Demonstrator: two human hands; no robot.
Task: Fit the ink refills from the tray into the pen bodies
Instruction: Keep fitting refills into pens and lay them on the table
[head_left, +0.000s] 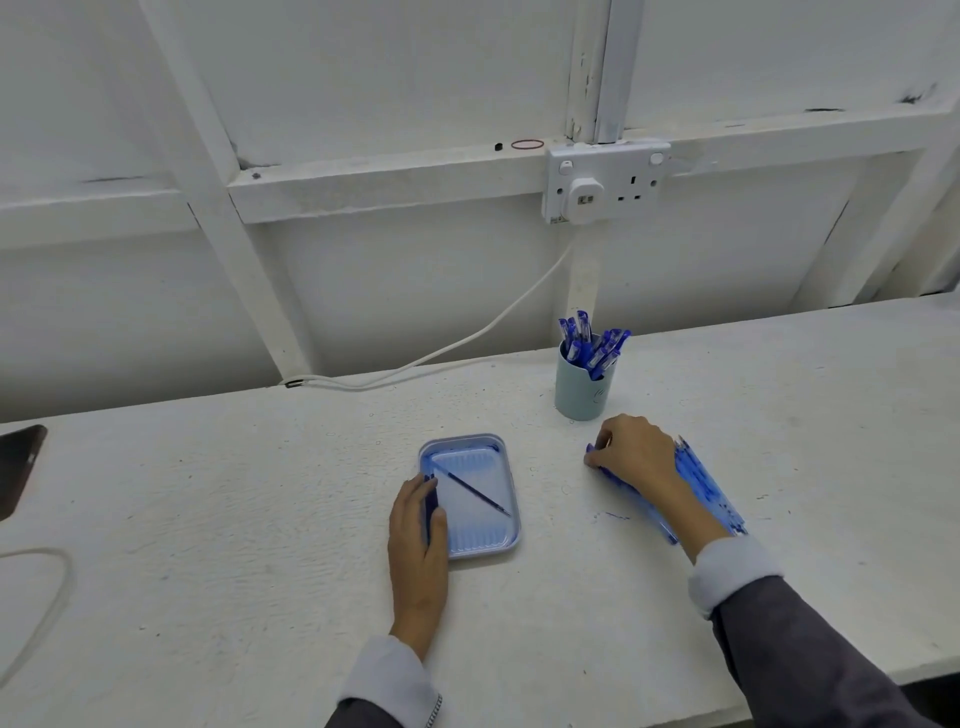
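At the centre of the surface (260, 493), tray: a pale blue tray (511, 545) is set with its long axis running away from the person; a single ink refill is seen in it
Ink refill: the ink refill (475, 491) lies flat on the tray floor, long axis diagonal, its far end toward the far-left corner and its near end toward the right wall
Left hand: the left hand (418, 540) is laid at the tray's left rim; a dark blue piece (431, 506) is gripped between thumb and fingers (413, 493); what the piece is cannot be told
Right hand: the right hand (636, 454) is placed well apart from the tray, to its right, fingers curled down and gripping the far end of the pile
Pen bodies: translucent blue pen bodies (709, 491) are heaped under the right hand and wrist, long axes running far-left to near-right
Deciding relation: the refill lies just to the right of the left fingers, its far end closest to them; the left hand is judged the nearer, though already occupied
Cup: a cup (582, 395) of pens (592, 343) stands behind the right hand, untouched
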